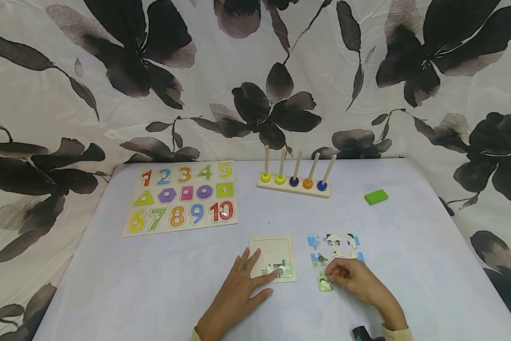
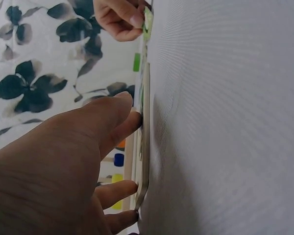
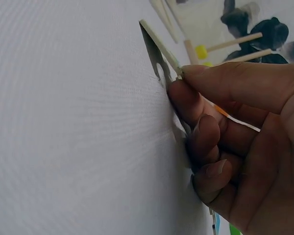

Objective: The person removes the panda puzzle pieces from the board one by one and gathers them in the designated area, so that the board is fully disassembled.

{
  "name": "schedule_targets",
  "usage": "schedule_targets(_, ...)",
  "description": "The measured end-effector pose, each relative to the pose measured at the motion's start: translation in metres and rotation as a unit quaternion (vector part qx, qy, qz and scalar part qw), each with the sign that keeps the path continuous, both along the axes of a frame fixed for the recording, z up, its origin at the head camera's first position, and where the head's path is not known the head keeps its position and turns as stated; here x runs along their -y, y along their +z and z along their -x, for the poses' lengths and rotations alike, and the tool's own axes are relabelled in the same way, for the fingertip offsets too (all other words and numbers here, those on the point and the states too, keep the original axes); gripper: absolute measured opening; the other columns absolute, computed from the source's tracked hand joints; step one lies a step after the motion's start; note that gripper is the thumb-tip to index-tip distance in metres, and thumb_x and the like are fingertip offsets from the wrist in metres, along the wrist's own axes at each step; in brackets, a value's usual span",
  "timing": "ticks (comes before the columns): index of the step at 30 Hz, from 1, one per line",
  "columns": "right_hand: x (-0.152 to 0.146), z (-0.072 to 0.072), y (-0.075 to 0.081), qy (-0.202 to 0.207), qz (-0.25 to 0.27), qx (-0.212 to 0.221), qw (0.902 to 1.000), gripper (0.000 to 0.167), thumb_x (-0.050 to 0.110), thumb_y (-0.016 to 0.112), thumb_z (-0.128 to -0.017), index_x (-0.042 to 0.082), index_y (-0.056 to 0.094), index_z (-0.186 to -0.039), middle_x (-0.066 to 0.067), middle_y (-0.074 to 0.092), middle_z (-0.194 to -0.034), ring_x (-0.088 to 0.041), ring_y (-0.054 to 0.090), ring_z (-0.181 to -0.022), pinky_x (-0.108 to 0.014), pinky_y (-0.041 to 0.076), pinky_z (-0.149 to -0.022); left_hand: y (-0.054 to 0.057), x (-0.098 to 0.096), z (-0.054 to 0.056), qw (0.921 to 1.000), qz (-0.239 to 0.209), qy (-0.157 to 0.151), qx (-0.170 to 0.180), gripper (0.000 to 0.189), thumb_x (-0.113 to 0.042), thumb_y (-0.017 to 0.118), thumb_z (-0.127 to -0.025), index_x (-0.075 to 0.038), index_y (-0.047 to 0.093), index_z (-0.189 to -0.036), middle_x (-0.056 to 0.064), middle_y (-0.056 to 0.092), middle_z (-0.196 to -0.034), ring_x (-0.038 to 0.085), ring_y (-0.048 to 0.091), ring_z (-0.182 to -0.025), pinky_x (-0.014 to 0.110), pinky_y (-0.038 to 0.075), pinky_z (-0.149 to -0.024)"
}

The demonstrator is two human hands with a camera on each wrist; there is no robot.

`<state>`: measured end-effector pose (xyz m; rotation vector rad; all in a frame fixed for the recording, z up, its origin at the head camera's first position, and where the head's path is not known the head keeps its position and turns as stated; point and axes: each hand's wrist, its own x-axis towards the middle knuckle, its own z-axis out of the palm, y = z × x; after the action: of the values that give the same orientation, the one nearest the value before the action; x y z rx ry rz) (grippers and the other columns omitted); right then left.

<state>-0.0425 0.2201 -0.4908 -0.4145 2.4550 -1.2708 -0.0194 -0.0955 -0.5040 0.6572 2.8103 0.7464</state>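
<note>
My left hand (image 1: 237, 290) lies with its fingers spread over a shallow wooden puzzle tray (image 1: 274, 247). One of its fingers touches the joined pieces (image 1: 285, 270) in the tray's lower right corner. To the right, my right hand (image 1: 361, 280) pinches a green puzzle piece (image 1: 323, 283) between thumb and finger. In the right wrist view that piece (image 3: 159, 45) tilts, with one side lifted off the table. Loose panda-picture pieces (image 1: 334, 240) lie just beyond this hand, which partly hides them.
A number-and-shape board (image 1: 155, 198) lies at the back left. Behind the tray stands a peg stacker (image 1: 296, 188) with coloured rings. A green block (image 1: 376, 197) is at the right, and a dark object (image 1: 362, 333) shows by the right wrist.
</note>
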Motion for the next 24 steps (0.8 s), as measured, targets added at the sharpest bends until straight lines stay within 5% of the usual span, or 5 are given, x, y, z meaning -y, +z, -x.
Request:
schedule_targets(17, 0.028, 0.011, 0.011, -0.025, -0.032, -0.065, 0.9971, 0.006, 0.017, 0.066, -0.091, 0.012, 0.068, -0.095, 0.006, 0.065, -0.082, -0.003, 0.052, -0.068, -0.022, 0.047, -0.060, 0.001, -0.005, -0.003, 0.9997, 0.001, -0.017, -0.020, 0.040, -0.052, 0.058, -0.090, -0.041, 0.059, -0.129, 0.014, 0.029, -0.155, 0.043, 0.011, -0.144, 0.060, 0.015, -0.113)
schedule_targets(24, 0.073, 0.023, 0.012, 0.033, -0.016, -0.142, 0.9892, 0.012, 0.013, 0.064, -0.092, 0.013, 0.071, -0.102, 0.008, 0.066, -0.097, -0.007, 0.058, -0.084, -0.026, 0.050, -0.070, 0.001, -0.012, -0.004, 0.9991, 0.007, -0.030, -0.028, 0.040, -0.053, 0.056, -0.091, -0.039, 0.060, -0.129, 0.015, 0.028, -0.155, 0.046, 0.009, -0.143, 0.061, 0.016, -0.113)
